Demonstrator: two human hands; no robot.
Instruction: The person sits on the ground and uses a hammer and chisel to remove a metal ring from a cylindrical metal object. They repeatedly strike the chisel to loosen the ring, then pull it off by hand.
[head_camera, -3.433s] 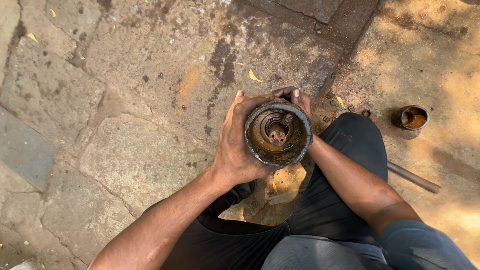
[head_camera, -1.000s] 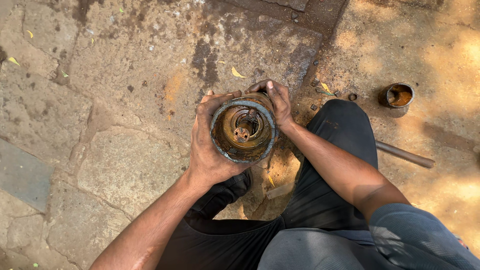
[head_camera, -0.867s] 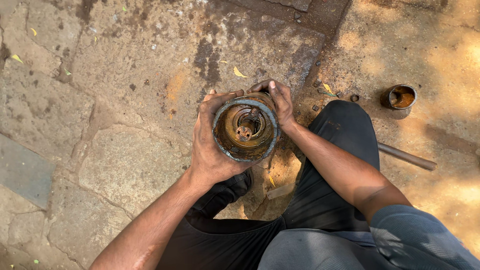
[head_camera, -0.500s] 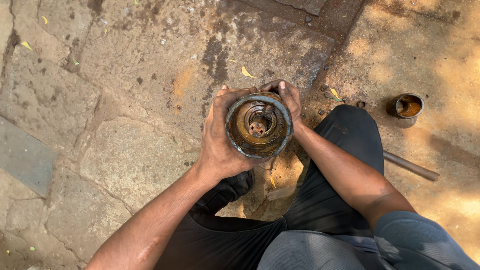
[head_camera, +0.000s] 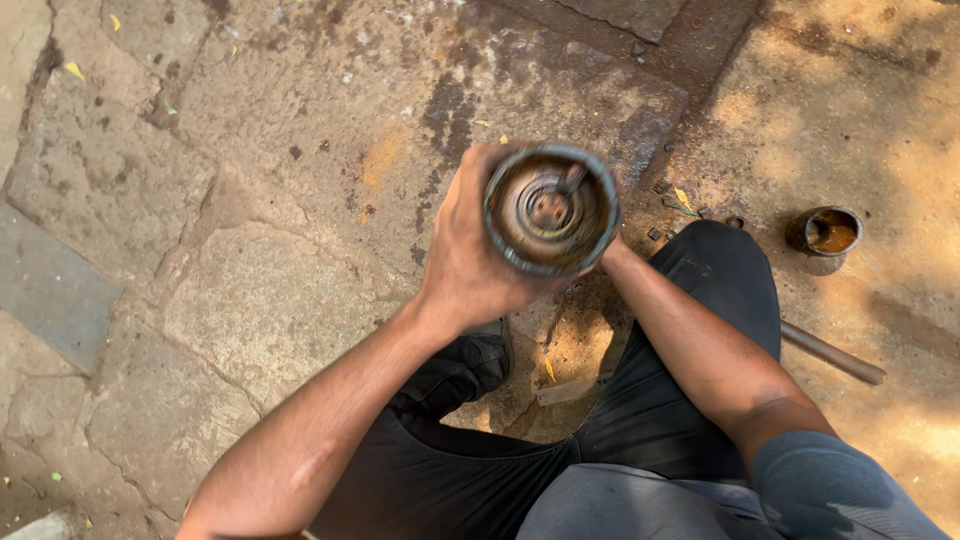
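Observation:
I hold a rusty, greasy metal cylinder upright in front of me, its open round end facing the camera with ridged rings and a small stub inside. My left hand wraps around its left side. My right hand is mostly hidden behind and under the cylinder; only the wrist and a bit of the palm show, pressed against its lower right. The part is blurred from motion. My legs in dark trousers are folded on the stone ground below.
A small rusty tin cup with orange-brown grease stands on the ground at the right. A thin metal rod lies beside my right knee. Stained stone paving spreads to the left and ahead, with a few yellow leaves.
The cylinder has risen closer to the camera and now looks larger and blurred. My right hand's fingers, earlier over the top rim, have dropped out of sight behind it.

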